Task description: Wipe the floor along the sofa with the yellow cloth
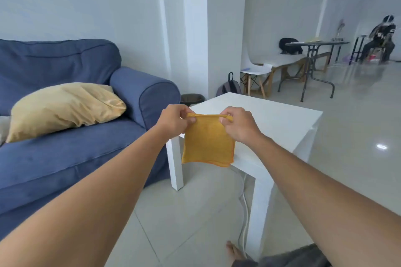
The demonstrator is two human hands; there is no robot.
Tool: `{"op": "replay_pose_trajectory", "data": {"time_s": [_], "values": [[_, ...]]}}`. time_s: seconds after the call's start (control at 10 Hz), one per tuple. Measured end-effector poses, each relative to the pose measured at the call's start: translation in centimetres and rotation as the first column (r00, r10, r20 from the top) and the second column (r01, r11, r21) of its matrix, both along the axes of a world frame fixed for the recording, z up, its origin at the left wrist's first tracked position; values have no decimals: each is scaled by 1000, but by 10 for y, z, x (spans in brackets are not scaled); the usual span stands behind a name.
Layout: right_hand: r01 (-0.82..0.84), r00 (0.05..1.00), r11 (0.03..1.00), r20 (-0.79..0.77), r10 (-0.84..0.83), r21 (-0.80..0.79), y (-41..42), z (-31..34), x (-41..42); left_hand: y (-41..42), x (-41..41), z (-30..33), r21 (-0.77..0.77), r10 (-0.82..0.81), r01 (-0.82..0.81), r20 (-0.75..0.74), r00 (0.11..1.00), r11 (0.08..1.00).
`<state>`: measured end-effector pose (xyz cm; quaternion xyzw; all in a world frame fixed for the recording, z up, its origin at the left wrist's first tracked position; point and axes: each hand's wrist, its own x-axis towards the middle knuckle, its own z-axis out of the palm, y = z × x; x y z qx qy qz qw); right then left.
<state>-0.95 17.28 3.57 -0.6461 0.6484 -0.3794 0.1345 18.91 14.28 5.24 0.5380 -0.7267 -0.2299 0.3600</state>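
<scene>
Cloth (208, 140), yellow and folded to a rough square of several layers, hangs in the air in front of the table (282, 119), held up by its top edge and touching neither the tabletop nor the floor (195, 212). Both hands share it: the left hand (173, 120) pinches the top left corner and the right hand (237, 124) pinches the top right corner, each with thumb and fingertips closed on the fabric, so the top edge runs straight across between them. From both sets of fingers the cloth falls straight down, its lower edge level with the table's front rim. What the next move turns on, as I judge it, is that the strip of floor to be wiped lies down and to the left, at the foot of the sofa (65, 158), between its base and the table's near leg. The left hand is the nearer of the 2 to that strip. The cloth looks ready for use, but wiping has not begun; it must be lowered a long way first.
</scene>
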Motion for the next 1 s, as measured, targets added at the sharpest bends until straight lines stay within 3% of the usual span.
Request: {"op": "replay_pose_trajectory", "data": {"time_s": [0.2, 0.5, 0.7, 0.8, 0.9, 1.0], "values": [[121, 985, 991, 120, -127, 56, -4, 3, -95, -29, -96, -16, 134, -132, 163, -215, 968, 977], [281, 942, 950, 150, -300, 135, -66, -63, -160, -105, -177, -80, 216, -81, 118, -172, 982, 969], [320, 946, 942, 28, -324, 98, -86, -91, -166, -125, -192, -102, 115, -53, 48, 36, 998, 992], [306, 943, 951, -152, -296, 49, -73, -95, -166, -113, -195, -107, -27, -85, 96, 287, 954, 995], [277, 942, 958, -220, -255, 75, -57, -105, -167, -94, -198, -117, -9, -190, 222, 485, 854, 975], [250, 956, 966, -176, -235, 65, -45, -109, -165, -83, -197, -127, 58, -251, 263, 548, 798, 963]]}}
